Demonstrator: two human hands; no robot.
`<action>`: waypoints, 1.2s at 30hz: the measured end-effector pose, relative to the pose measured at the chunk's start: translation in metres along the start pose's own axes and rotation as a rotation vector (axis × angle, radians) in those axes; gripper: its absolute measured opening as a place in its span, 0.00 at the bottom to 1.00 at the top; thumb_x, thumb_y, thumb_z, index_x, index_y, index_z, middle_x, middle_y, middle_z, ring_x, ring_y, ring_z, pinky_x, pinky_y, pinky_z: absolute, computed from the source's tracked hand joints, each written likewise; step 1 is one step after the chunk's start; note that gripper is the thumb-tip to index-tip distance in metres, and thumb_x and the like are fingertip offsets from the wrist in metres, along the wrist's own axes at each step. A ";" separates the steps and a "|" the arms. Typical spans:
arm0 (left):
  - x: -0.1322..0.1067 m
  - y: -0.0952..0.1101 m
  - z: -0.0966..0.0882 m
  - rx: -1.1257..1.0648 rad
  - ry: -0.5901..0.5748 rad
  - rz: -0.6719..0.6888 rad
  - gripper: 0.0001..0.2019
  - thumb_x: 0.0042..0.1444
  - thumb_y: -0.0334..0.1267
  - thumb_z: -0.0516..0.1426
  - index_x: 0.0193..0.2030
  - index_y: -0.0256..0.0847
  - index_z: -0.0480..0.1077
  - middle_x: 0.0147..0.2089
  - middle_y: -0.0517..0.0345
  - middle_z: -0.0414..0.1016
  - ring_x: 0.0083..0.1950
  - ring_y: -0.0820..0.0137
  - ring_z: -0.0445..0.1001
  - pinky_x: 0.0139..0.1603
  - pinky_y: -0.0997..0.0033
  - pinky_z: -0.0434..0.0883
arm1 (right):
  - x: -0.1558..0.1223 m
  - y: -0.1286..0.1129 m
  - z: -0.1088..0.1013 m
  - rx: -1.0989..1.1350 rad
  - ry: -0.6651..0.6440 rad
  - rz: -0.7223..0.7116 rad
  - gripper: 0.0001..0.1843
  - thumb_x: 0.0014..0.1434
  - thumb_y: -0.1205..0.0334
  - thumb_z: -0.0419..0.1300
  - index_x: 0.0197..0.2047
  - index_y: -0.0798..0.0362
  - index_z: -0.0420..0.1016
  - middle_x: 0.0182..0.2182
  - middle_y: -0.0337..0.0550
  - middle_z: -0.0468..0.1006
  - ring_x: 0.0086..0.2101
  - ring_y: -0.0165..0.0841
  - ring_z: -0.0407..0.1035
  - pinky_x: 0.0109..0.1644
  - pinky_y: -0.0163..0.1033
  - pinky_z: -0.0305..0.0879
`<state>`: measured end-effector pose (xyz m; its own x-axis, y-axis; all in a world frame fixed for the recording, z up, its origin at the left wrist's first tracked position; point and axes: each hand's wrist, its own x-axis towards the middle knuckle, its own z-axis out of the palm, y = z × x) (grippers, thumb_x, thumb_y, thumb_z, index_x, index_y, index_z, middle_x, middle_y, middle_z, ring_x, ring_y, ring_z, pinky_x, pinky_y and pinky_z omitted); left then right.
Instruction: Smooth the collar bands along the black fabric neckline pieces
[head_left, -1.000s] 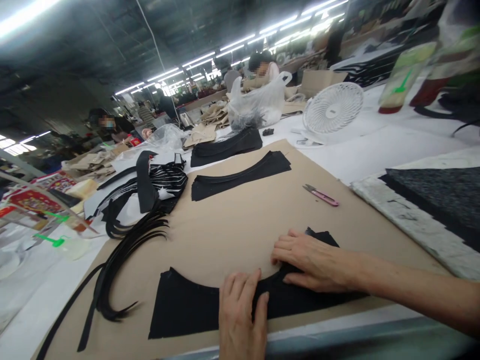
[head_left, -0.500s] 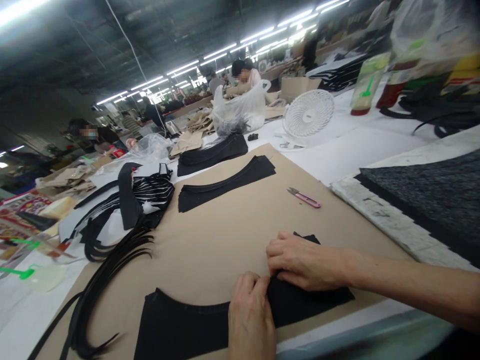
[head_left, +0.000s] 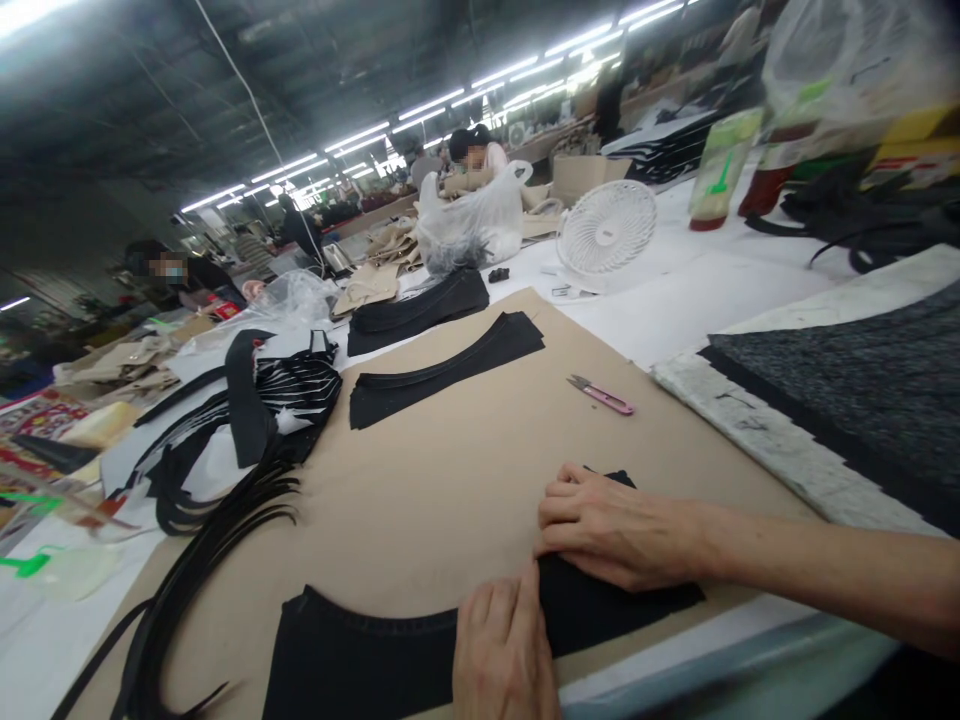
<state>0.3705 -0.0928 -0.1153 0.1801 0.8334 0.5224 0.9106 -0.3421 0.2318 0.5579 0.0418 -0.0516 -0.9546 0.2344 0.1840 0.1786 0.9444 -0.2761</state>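
Overall, a white-covered table (head_left: 675, 310) is supporting a brown sheet (head_left: 420, 510), which is taking up most of the near work area. To the right, dark grey fabric (head_left: 862, 370) is lying on a pale layer just beside the sheet. A bundle of black strips (head_left: 180, 590) is curving down the sheet's left side. A black curved piece (head_left: 360, 655) is lying flat along the sheet's near edge, its hollow side facing away from the person. Farther back, a black curved stack (head_left: 442, 370) is resting on the sheet. A white fan (head_left: 607, 235) is standing beyond it. The left hand (head_left: 506, 645) is pressing on the middle of the piece, fingers bent at its hollow edge. The right hand (head_left: 619, 530) is resting just beside it, fingers curling over the piece; whether either is pinching cannot be told. Pink-handled snips (head_left: 604, 396) are lying apart from both hands.
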 end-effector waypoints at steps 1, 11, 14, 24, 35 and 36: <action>0.005 0.000 -0.003 -0.037 -0.038 -0.037 0.18 0.63 0.28 0.47 0.57 0.39 0.66 0.39 0.53 0.74 0.40 0.65 0.71 0.44 0.63 0.67 | 0.000 0.001 -0.002 0.027 -0.006 0.028 0.09 0.57 0.69 0.56 0.42 0.52 0.68 0.36 0.40 0.73 0.37 0.35 0.64 0.43 0.43 0.50; 0.060 0.023 -0.011 -0.265 -0.298 -0.344 0.16 0.54 0.23 0.52 0.45 0.44 0.71 0.42 0.56 0.70 0.46 0.63 0.67 0.49 0.61 0.65 | 0.003 0.016 -0.019 0.171 -0.100 0.196 0.13 0.49 0.65 0.66 0.39 0.52 0.71 0.36 0.38 0.74 0.40 0.36 0.66 0.44 0.43 0.51; 0.064 0.027 -0.009 -0.320 -0.317 -0.347 0.20 0.53 0.19 0.49 0.45 0.43 0.71 0.42 0.55 0.70 0.46 0.64 0.67 0.49 0.63 0.65 | 0.004 0.020 -0.021 0.201 -0.128 0.193 0.10 0.50 0.69 0.65 0.36 0.52 0.72 0.36 0.37 0.74 0.40 0.35 0.66 0.43 0.41 0.52; 0.049 0.032 0.007 -0.148 -0.280 -0.212 0.21 0.55 0.18 0.45 0.47 0.39 0.73 0.39 0.53 0.70 0.41 0.64 0.68 0.44 0.65 0.68 | -0.011 0.026 -0.014 0.176 -0.062 0.066 0.08 0.56 0.71 0.61 0.39 0.51 0.75 0.37 0.40 0.75 0.41 0.34 0.67 0.47 0.41 0.52; 0.013 0.027 0.020 0.147 -0.077 0.036 0.26 0.53 0.20 0.48 0.58 0.37 0.67 0.50 0.49 0.74 0.50 0.60 0.70 0.52 0.58 0.65 | -0.024 0.026 -0.007 0.073 0.013 -0.014 0.07 0.63 0.68 0.53 0.40 0.51 0.72 0.37 0.41 0.75 0.40 0.34 0.66 0.49 0.43 0.51; 0.015 0.027 0.018 0.115 -0.102 0.021 0.26 0.53 0.21 0.48 0.59 0.37 0.67 0.49 0.49 0.74 0.50 0.60 0.70 0.52 0.57 0.65 | -0.025 0.028 -0.008 0.078 0.012 0.005 0.06 0.63 0.67 0.55 0.42 0.51 0.72 0.37 0.42 0.75 0.40 0.34 0.66 0.48 0.42 0.51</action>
<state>0.4041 -0.0813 -0.1157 0.2314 0.8684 0.4385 0.9416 -0.3132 0.1233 0.5883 0.0639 -0.0561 -0.9505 0.2426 0.1939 0.1641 0.9224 -0.3495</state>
